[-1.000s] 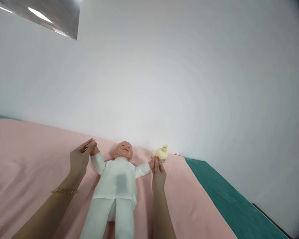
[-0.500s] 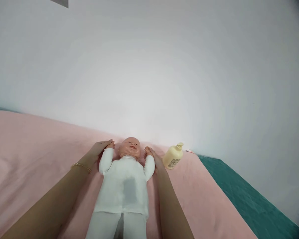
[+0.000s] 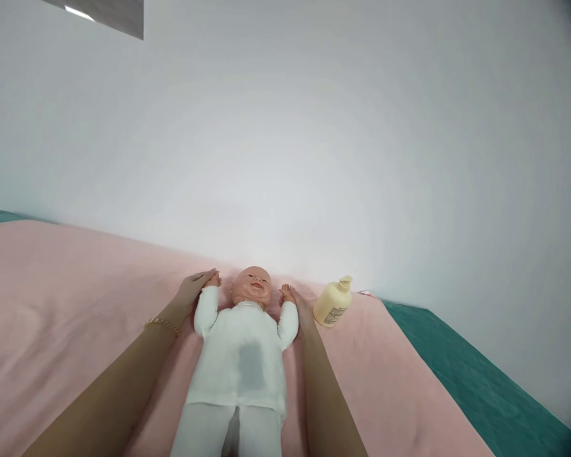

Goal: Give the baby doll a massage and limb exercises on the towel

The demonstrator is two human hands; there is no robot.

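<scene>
A baby doll (image 3: 245, 355) in white clothes lies on its back on a pink blanket (image 3: 66, 298), head toward the wall. Both of its arms are raised beside its head. My left hand (image 3: 193, 289) is closed around the doll's hand on the left side; a gold bracelet sits on that wrist. My right hand (image 3: 301, 306) holds the doll's other hand, just right of the head, fingers mostly hidden behind it.
A cream pump bottle (image 3: 332, 303) lies tilted on the blanket, right of my right hand. A teal sheet (image 3: 461, 387) shows beyond the blanket's right edge. A white wall (image 3: 314, 139) rises directly behind the doll's head.
I have swung the doll's arms from spread out sideways up to beside its head, my hands moving inward with them. In the last half second little moved.
</scene>
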